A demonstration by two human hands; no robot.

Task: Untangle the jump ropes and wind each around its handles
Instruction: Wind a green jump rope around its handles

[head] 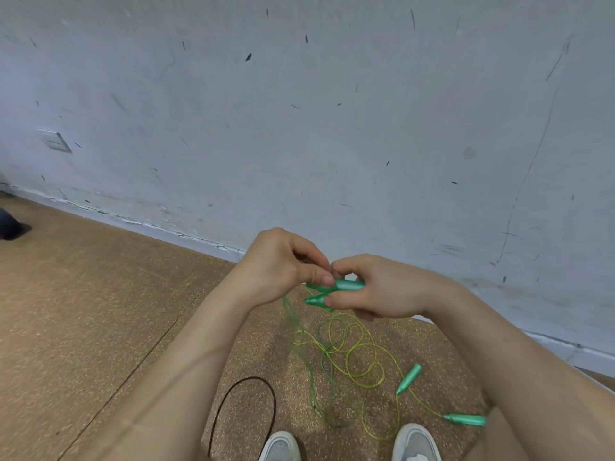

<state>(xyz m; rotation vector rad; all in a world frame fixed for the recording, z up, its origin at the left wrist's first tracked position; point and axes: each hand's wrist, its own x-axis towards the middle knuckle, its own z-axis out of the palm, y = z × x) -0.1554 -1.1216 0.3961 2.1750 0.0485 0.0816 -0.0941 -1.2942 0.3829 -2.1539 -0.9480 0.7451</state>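
From the head camera I look down at two bare forearms meeting in front of a scuffed white wall [332,111] and a brown cork floor [100,311].

The right hand [376,287] has its fingers curled round a pair of green handles [346,285], which lie side by side with their narrow tips pointing left. The left hand [283,267] touches the right, with its fingers bent and its thumb pressed on the tip of the upper handle, pinching it. From those tips a thin green rope [296,331] hangs down to the floor.

On the floor below the hands, a yellow-green rope [362,354] lies in loose overlapping loops, and the green rope runs through them. I cannot tell how far the two are knotted together. The yellow-green rope ends in two more green handles: one handle [409,379] lies tilted just right of the loops, and the other handle [466,419] lies further right, near the right forearm.

A black cord [246,404] arcs across the floor left of the ropes. The toes of two grey shoes [281,447] show at the bottom edge.
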